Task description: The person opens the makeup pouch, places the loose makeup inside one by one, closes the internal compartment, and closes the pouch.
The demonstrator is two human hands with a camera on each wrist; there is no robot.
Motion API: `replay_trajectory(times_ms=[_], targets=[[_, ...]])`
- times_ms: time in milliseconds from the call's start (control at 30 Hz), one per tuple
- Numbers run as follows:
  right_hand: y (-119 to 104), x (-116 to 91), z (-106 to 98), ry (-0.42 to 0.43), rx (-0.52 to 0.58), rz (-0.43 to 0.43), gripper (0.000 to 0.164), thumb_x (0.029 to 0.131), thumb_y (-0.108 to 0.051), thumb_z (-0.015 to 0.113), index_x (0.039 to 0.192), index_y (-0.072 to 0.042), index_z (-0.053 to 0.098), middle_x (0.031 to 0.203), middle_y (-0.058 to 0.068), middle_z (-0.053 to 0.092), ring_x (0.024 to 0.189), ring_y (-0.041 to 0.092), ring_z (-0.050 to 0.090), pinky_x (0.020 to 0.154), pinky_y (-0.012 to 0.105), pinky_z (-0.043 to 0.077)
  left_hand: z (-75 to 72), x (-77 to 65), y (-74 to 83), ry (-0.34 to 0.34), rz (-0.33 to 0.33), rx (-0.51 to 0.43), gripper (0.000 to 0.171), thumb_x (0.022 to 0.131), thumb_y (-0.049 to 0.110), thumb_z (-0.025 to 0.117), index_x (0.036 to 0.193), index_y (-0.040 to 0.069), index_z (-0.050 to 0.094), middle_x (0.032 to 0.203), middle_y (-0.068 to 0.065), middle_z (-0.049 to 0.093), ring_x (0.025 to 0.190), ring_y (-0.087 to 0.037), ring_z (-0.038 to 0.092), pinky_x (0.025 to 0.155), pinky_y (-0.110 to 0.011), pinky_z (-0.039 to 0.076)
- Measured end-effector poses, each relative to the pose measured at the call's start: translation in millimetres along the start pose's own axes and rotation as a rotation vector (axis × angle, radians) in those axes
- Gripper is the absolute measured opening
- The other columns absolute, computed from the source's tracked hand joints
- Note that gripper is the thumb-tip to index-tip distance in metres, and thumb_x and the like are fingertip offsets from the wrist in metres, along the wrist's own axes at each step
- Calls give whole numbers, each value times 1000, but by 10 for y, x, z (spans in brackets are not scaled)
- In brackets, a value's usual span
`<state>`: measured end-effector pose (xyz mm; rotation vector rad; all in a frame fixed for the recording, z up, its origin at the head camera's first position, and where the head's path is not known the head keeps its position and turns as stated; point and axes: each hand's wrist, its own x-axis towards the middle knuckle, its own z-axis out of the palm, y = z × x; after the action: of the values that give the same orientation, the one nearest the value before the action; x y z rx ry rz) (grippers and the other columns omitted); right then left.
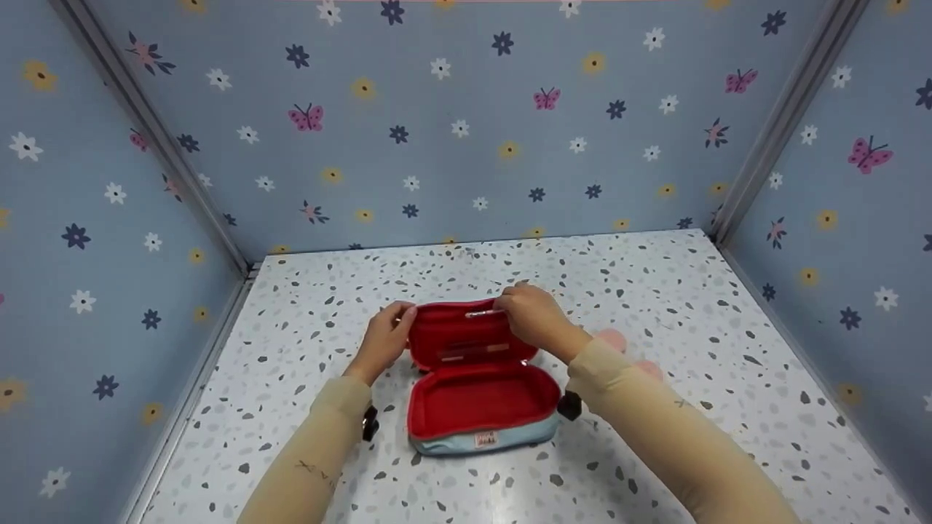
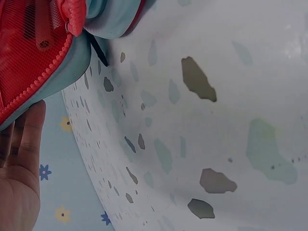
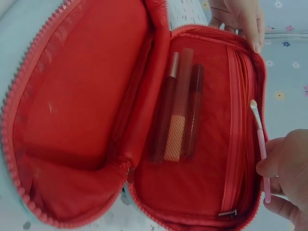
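An unzipped light-blue makeup bag point(image 1: 484, 439) with a red lining point(image 3: 86, 91) lies on the table, its lid point(image 1: 437, 327) raised. My left hand point(image 1: 382, 338) grips the lid's left edge, thumb in front and fingers behind; in the left wrist view, the left hand's point(image 2: 21, 178) fingers lie against the outside. At the opposite end of the lid's top edge, my right hand point(image 1: 535, 316) pinches a thin pink makeup brush point(image 3: 262, 159) with a pale tip, held across the opening of a zipped pocket. Behind red mesh sit slim cosmetic tubes point(image 3: 175, 137).
Two pink round pieces point(image 1: 611, 339) lie on the speckled table point(image 1: 328, 291), partly behind the right forearm. Blue flower-patterned panels point(image 1: 451, 145) enclose the table at the back and both sides. A metal zipper pull point(image 3: 228, 212) hangs at the mesh pocket's end.
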<state>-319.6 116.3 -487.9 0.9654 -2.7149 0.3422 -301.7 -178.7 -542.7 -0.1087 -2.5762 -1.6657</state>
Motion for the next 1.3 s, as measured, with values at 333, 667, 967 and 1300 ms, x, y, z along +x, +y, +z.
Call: replay_trajectory(times_ms=[333,667,967,1300], targets=[[-142,51,83,4,-99,-66,18,90,4,73,99,-8,83,98,10,79,92,31,70,84,46,62,3,0,2,2,3,2,30,116,26,54,127,3,70,110,-17,73,88,-20,70,68,-28,61],[-260,82,167,-132,-10,-17,42,78,-16,100,116,-8,83,115,11,80,104,32,69,96,46,63,-6,-4,23,-10,-3,2,30,116,27,53,127,5,70,111,-16,73,87,-18,69,68,-27,62],[-285,110,228,-150,11,-33,39,82,-3,94,119,-8,82,118,10,80,109,31,69,102,44,60,7,-3,5,-2,-1,29,30,116,27,54,126,5,71,109,-14,74,86,-18,67,69,-26,60],[-265,103,303,-153,38,-35,30,102,3,65,122,-10,83,119,7,82,113,27,72,105,43,60,3,-2,-28,6,2,16,29,116,26,54,124,4,71,107,-15,74,84,-17,68,67,-27,61]])
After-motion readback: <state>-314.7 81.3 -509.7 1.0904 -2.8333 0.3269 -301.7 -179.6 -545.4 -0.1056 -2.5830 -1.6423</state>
